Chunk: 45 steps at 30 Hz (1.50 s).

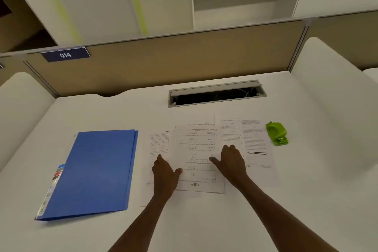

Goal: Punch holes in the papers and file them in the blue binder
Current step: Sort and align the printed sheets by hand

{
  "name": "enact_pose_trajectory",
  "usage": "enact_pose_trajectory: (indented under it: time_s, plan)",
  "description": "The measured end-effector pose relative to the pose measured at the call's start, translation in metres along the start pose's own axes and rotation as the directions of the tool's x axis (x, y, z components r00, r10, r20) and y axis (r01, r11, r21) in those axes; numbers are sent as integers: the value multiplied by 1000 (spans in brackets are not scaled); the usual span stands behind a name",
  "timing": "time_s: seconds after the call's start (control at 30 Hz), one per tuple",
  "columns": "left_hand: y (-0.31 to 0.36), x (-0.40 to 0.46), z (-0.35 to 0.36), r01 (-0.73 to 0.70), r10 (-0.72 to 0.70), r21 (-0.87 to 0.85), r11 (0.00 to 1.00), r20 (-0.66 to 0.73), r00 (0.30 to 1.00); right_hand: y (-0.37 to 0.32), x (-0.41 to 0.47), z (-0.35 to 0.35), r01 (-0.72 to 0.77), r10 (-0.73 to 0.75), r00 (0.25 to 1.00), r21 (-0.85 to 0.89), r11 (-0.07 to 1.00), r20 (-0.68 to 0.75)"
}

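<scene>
- Two hands lie flat on the loose white printed sheets (199,155) at the middle of the white tabletop (204,221): the left hand (165,172) with fingers spread and thumb out, the right hand (230,161) likewise spread, neither pinching anything
- Sheets overlap unevenly, fanned toward both side edges, so they look not yet squared up
- Closed blue plastic binder (96,172) rests near the left edge, just beside the sheets
- Small green hole punch (276,133) sits toward the right edge, just beyond the outermost sheet, untouched
- Risk, as I judge it: gathering with flat palms could skew or crease the stack, and a skewed stack would be punched with misaligned holes
- A sliding sheet could also slip toward the cable slot (216,96) at the far edge
</scene>
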<state>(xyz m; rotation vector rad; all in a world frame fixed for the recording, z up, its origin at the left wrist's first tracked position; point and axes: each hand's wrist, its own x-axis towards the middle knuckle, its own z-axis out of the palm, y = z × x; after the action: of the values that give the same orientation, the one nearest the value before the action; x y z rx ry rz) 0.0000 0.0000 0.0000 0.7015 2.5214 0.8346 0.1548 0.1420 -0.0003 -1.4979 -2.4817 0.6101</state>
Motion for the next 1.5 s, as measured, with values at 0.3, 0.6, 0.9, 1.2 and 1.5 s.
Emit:
enact_pose_trajectory:
  time_s: [0.3,0.6,0.9,1.2,1.5]
  plan:
    - [-1,7,6,58,-57,-44,997,26,998,-16,1,12,-32,36,996,-57,998,79]
    - [-2,17,1,-3,3,-108,994,4,1000,-16,3,13,-97,96,990,7,995,100]
    - [0,9,-8,48,-30,-324,945,60,998,15,5,-17,-317,363,924,291,903,-122]
    - [-17,4,-8,98,-84,-310,946,61,995,76,7,-41,-544,536,830,-14,839,-154]
    - [-16,14,-14,170,-121,-350,921,159,980,94,23,-46,-649,653,757,81,756,-30]
